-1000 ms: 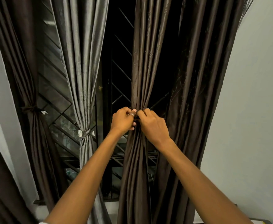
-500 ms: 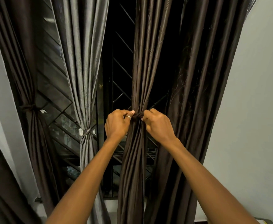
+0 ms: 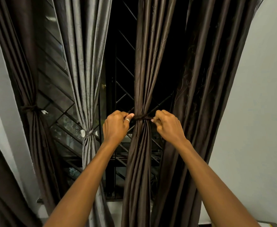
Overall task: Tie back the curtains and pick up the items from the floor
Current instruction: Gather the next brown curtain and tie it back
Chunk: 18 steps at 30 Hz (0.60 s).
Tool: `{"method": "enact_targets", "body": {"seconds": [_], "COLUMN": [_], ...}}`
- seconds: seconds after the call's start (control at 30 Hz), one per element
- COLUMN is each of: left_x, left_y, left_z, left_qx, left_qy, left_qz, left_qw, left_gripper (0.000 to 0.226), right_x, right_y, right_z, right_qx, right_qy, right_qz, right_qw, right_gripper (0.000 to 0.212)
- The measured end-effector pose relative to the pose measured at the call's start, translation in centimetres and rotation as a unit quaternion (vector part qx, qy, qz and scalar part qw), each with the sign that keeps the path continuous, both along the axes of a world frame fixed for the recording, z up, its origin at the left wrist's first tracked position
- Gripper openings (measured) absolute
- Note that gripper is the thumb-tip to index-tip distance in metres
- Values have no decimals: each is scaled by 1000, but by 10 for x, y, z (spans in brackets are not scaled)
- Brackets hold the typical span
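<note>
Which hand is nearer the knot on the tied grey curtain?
Left. The left hand sits just right of the grey curtain's knot; the right hand is farther right, beyond the brown curtain whose tie both pinch.

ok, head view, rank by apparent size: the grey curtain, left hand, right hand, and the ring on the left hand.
1. grey curtain: largest by far.
2. left hand and right hand: look alike, not ranked; both pinch the tie.
3. ring: smallest.
</note>
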State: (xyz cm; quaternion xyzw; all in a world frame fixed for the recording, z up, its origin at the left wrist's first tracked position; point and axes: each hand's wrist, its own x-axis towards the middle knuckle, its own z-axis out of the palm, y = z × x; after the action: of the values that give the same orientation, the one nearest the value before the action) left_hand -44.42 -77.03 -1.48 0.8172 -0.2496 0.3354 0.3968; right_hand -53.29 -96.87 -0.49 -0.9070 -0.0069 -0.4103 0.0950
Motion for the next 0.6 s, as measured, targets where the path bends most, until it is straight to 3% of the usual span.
{"method": "enact_targets", "body": {"seconds": [0.4, 0.6], "left_x": [12, 13], "left_y": [1, 0], "left_z": [-9, -21], "left_qx": [42, 60], "left_qy": [38, 112], "left_qz": [-55, -75], "left_qw": [997, 989], "left_gripper": [33, 29], "right_x": [11, 12], "right_y": [11, 13], "right_z": [-13, -19], "right_qx": [124, 165], "right_qy": [73, 70], "right_qz": [-2, -47], "right_qw": [990, 983], "right_gripper": [19, 18]}}
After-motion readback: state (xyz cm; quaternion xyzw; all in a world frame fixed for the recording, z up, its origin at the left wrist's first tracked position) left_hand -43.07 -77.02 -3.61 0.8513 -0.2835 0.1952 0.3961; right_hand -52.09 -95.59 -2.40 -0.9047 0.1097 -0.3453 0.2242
